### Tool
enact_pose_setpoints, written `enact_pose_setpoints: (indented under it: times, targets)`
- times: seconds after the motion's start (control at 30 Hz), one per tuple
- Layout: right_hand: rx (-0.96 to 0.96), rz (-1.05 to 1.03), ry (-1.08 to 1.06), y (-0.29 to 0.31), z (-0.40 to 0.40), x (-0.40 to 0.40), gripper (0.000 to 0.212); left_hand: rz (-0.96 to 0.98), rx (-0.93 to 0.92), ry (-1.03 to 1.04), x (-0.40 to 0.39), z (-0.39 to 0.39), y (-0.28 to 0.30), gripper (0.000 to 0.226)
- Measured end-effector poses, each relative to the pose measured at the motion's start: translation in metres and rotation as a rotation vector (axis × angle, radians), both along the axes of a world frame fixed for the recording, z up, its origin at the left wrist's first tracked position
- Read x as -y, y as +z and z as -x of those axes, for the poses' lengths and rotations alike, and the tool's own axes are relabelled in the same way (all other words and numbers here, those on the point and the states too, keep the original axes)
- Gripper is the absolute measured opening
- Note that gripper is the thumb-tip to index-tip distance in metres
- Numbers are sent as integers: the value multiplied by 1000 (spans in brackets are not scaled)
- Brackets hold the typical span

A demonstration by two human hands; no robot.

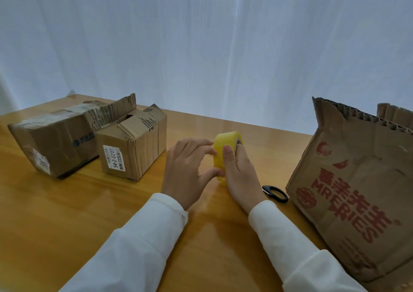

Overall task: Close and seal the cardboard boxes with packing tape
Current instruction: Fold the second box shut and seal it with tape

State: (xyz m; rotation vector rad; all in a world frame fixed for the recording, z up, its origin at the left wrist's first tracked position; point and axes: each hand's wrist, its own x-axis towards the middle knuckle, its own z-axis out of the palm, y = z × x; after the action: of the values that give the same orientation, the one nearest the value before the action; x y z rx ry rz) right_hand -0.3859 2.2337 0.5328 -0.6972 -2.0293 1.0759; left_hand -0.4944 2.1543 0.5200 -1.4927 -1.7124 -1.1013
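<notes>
A yellow roll of packing tape (225, 155) stands on edge at the centre of the frame, on the wooden tabletop (89, 213), held between both hands. The right hand (240, 175) grips the roll from its right side: the thumb lies across the outer yellow band and the fingers curl round toward the core, where they pass out of sight. The left hand (186, 168) comes in from the left with its fingers loosely spread; its fingertips (212, 152) touch the band near the top and its thumb touches the roll lower down, as if pinching at the tape's surface. Whether a loose end of tape is caught between them cannot be told. Both arms wear white sleeves (138, 247) that run off the bottom of the frame.

Just right of the right wrist, black scissors (275, 194) lie flat on the tabletop, only the handle loops showing clearly.

At the right edge of the frame stands a large cardboard box (357, 191) with red printing on its side and its torn flaps standing up, open at the top. At centre left sits a small cardboard box (134, 144) bearing a white label, its ragged top flaps partly folded in but not sealed. Touching it on the left is a longer cardboard box (53, 139), tilted, with tape already across its top.

A pale curtain (201, 46) fills the upper half of the frame behind the tabletop.
</notes>
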Motion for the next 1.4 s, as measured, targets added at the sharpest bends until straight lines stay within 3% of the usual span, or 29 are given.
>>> enact_pose_setpoints:
  times: [0.13,0.27,0.43,0.53,0.63,0.73,0.77,0.93,1.17,1.27,1.4]
  targets:
    - [14,9,14,-4,3,-2,65,87,82,-101,0,-1,-4,28]
    - [52,-128,35,-5,1,1,40,288,261,-229,7,9,3,72]
    - [-1,-265,126,-9,-7,1,51,484,655,-350,18,18,13,92]
    - [-130,-55,176,-4,-10,-1,53,519,858,-472,18,27,13,79]
    - [-226,247,224,6,-12,-1,51,481,940,-533,18,27,13,70]
    - [-115,393,315,8,-12,2,60,344,863,-392,16,19,15,17]
    - [-85,409,311,7,-12,1,57,272,826,-319,16,19,13,13]
    - [99,378,223,8,-7,-8,29,149,486,144,23,23,14,32]
    - [237,494,259,20,-6,4,71,45,-11,236,20,16,17,38]
    - [217,518,287,20,-7,4,65,7,-59,214,20,13,19,37]
    - [105,666,376,14,-10,-2,59,24,97,170,20,17,16,48]
